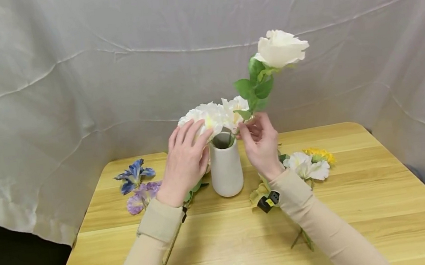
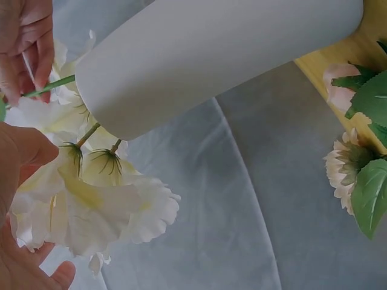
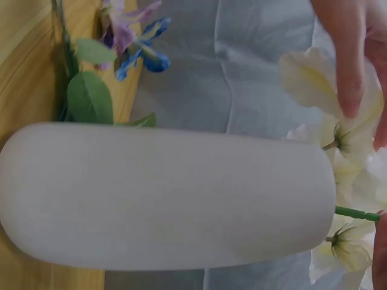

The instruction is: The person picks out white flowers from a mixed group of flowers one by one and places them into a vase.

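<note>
A white vase (image 1: 227, 173) stands upright on the wooden table, holding several white ruffled flowers (image 1: 210, 117) whose heads crowd above its rim. My left hand (image 1: 186, 156) touches these blooms from the left with its fingers spread over the petals. On the other side, my right hand (image 1: 262, 144) pinches the stem of a tall white rose (image 1: 281, 49) close to the vase mouth. The rose leans up and to the right, green leaves below its head. In the left wrist view its green stem (image 2: 54, 86) runs to the vase's rim.
Left of the vase lie a blue flower (image 1: 133, 175) and a purple flower (image 1: 142, 197). A white flower (image 1: 307, 167) and a yellow flower (image 1: 322, 154) lie on the right, near my right sleeve. Grey cloth (image 1: 165, 18) hangs behind the table (image 1: 232, 250).
</note>
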`<state>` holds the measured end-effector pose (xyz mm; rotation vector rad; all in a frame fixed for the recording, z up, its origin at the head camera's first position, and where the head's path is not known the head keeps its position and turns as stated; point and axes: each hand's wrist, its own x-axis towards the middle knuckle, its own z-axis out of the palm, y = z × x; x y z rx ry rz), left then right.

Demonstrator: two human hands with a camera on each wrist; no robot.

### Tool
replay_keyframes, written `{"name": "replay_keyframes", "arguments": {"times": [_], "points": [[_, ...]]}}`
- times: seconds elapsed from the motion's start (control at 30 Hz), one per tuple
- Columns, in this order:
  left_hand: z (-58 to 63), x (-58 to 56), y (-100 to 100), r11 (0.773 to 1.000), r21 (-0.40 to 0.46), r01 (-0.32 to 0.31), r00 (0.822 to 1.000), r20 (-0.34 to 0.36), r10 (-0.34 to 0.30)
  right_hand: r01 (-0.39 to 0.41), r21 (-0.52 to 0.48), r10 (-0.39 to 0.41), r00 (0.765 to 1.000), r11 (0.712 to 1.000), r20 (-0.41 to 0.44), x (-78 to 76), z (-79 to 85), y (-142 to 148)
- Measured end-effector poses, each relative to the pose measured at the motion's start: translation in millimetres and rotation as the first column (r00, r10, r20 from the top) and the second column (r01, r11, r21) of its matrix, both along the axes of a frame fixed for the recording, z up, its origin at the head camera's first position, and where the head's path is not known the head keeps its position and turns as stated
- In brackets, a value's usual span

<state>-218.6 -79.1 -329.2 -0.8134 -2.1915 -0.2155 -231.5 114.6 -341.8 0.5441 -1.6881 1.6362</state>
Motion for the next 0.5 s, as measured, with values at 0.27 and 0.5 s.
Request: {"name": "replay_keyframes", "arguments": {"times": [0.27, 0.5], "points": [[0.4, -0.4, 0.1, 1.000, 0.004, 0.003, 1.000, 0.000, -0.003, 0.060, 0.107, -0.067, 0.996, 0.992, 0.063, 12.8, 11.6, -2.0], [0.0, 0.4, -0.2, 1.000, 0.010, 0.009, 1.000, -0.001, -0.009, 0.103, 0.252, -0.166, 0.956, 0.962, 0.242, -5.3, -9.3, 3.7]]}}
